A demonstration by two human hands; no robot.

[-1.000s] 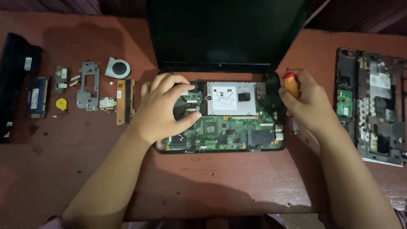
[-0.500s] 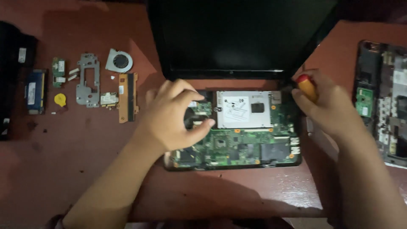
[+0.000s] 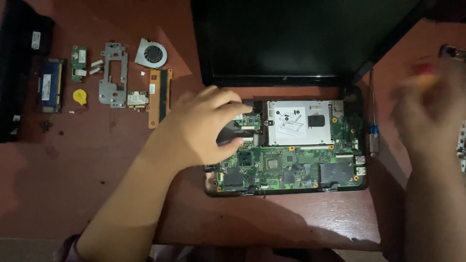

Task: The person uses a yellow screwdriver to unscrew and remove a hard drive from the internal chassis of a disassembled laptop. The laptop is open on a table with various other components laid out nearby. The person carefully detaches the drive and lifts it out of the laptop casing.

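Observation:
An opened laptop base (image 3: 361, 182) lies in front of its dark screen (image 3: 291, 39), showing a green motherboard (image 3: 291, 167) and a silver drive caddy (image 3: 301, 122). My left hand (image 3: 201, 130) rests on the base's left end, thumb and fingers pinched around a small green board (image 3: 251, 120) next to the caddy. My right hand (image 3: 429, 114) is a blur off the laptop's right side, closed on a red-handled screwdriver (image 3: 423, 76). A blue-handled screwdriver (image 3: 374, 139) lies on the table between that hand and the laptop.
Removed parts lie in a row at the upper left: black battery (image 3: 19, 73), memory stick (image 3: 49, 86), small green card (image 3: 78, 63), yellow coin cell (image 3: 80, 96), metal bracket (image 3: 114, 75), fan (image 3: 151, 53), copper strip (image 3: 159, 94). The reddish table's front edge (image 3: 272, 242) is close.
My right hand has pulled away from the laptop's right corner to the right, still with the red-handled screwdriver, and blurs. The left hand stays on the small board. The view has moved closer.

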